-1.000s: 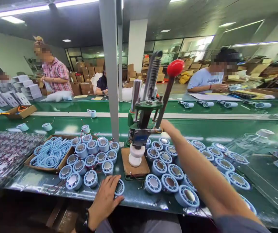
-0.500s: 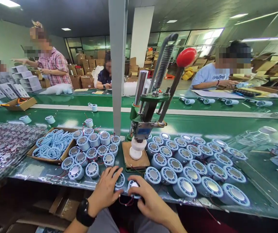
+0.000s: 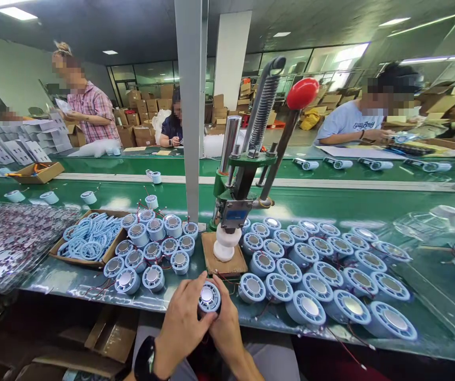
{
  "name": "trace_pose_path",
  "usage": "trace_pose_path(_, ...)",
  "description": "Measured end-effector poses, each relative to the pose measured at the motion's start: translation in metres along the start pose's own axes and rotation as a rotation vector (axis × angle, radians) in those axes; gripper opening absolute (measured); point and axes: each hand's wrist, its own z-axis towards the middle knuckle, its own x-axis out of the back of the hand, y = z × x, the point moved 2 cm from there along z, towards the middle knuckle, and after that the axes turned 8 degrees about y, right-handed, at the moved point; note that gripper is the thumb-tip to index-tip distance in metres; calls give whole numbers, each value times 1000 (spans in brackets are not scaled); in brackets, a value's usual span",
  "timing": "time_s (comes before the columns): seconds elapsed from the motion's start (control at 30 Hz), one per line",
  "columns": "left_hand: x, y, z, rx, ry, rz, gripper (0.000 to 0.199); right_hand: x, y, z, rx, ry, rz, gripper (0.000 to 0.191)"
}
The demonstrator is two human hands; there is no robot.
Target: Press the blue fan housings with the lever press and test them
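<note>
Between my two hands, at the bench's front edge, is a light-blue round housing (image 3: 209, 297) with a slotted rim and a silver disc on top. My left hand (image 3: 185, 315) wraps its left side, thumb across the near side. Around the right side curl the fingers of my right hand (image 3: 224, 312). Just beyond stands a green hand press (image 3: 233, 206) with a red knob (image 3: 302, 93). Its white round tip (image 3: 225, 242) is over a brown pad (image 3: 207, 253). Similar blue housings (image 3: 153, 277) with thin wires stand to the left, and more housings (image 3: 309, 307) to the right.
A cardboard box (image 3: 104, 258) of blue rings sits left, beside a pile of small wired parts (image 3: 17, 243). A grey post (image 3: 191, 106) rises behind the housings. Across the green conveyor (image 3: 132, 185), several people work. White handheld units (image 3: 338, 164) lie along its far side.
My hands have come together around one housing. Earlier they were apart, each by its own housing at the front edge. More blue pieces stand on the conveyor at left.
</note>
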Motion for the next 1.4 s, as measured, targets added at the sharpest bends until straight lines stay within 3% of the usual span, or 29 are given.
trace_pose_path(0.33, -10, 0, 3, 216, 52, -76, 68, 4, -7, 6, -32, 5, -1, 72)
trace_pose_path(0.57, -13, 3, 1, 240, 88, -123, 67, 5, -9, 9, -69, -37, 12, 76)
trace_pose_path(0.7, -24, 0, -8, 280, 145, -161, 69, 0, -4, 4, -88, -93, -31, 71)
trace_pose_path(0.8, -34, -6, -16, 296, 184, -181, 65, 1, 1, -2, -19, -162, -103, 59)
trace_pose_path(0.87, -41, -11, -21, 292, 183, -206, 58, 12, -1, 5, 48, -243, -128, 62)
trace_pose_path(0.93, -44, -15, -24, 298, 144, -254, 55, 34, -14, 32, 150, -358, -172, 73)
trace_pose_path(1.0, -39, -17, -19, 328, 92, -298, 56, 66, -40, 82, 288, -390, -244, 77)
trace_pose_path(1.07, -28, -16, -5, 359, 51, -322, 56, 101, -78, 155, 423, -257, -309, 68)
trace_pose_path(1.17, -5, -7, 32, 357, 80, -343, 52, 137, -134, 277, 557, 85, -361, 48)
trace_pose_path(1.27, 5, 2, 76, 317, 144, -382, 50, 137, -159, 372, 423, 263, -258, 31)
trace_pose_path(1.33, -2, 5, 102, 298, 141, -413, 49, 123, -157, 406, 294, 240, -124, 21)
trace_pose_path(1.4, -16, 7, 121, 284, 122, -455, 50, 111, -150, 416, 228, 210, -5, 29)
